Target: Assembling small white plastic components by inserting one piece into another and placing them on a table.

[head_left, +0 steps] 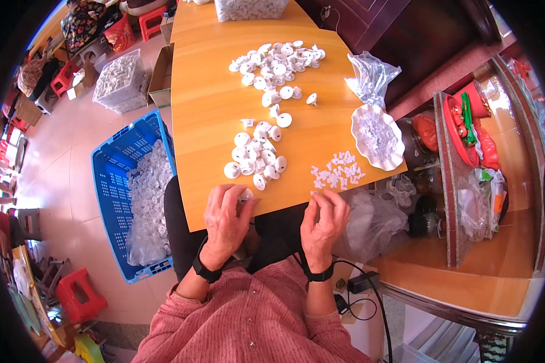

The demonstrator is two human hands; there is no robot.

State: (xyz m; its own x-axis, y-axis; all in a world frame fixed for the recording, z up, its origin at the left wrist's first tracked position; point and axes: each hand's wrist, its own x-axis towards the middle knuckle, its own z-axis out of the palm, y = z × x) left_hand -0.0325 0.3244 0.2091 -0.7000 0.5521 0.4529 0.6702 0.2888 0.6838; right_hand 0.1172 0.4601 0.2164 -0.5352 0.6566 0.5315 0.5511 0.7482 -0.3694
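Observation:
My left hand [227, 212] is at the table's near edge, its thumb and fingers closed round a white round plastic part [246, 195]. Just beyond it lies a cluster of similar white disc-shaped parts with short stems [257, 151]. My right hand [324, 225] hovers by the same edge, to the right, with thumb and fingertips brought together. Whatever is between those fingertips is too small to make out. Close past them, small white plastic pieces [339, 171] are spread in a loose pile.
More white disc parts [278, 63] are heaped farther back on the wooden table [206, 91]. A scalloped white dish [398, 158] of small pieces and a clear plastic bag [372, 78] are at the right edge. On the floor at left stands a blue crate [112, 199] of white parts.

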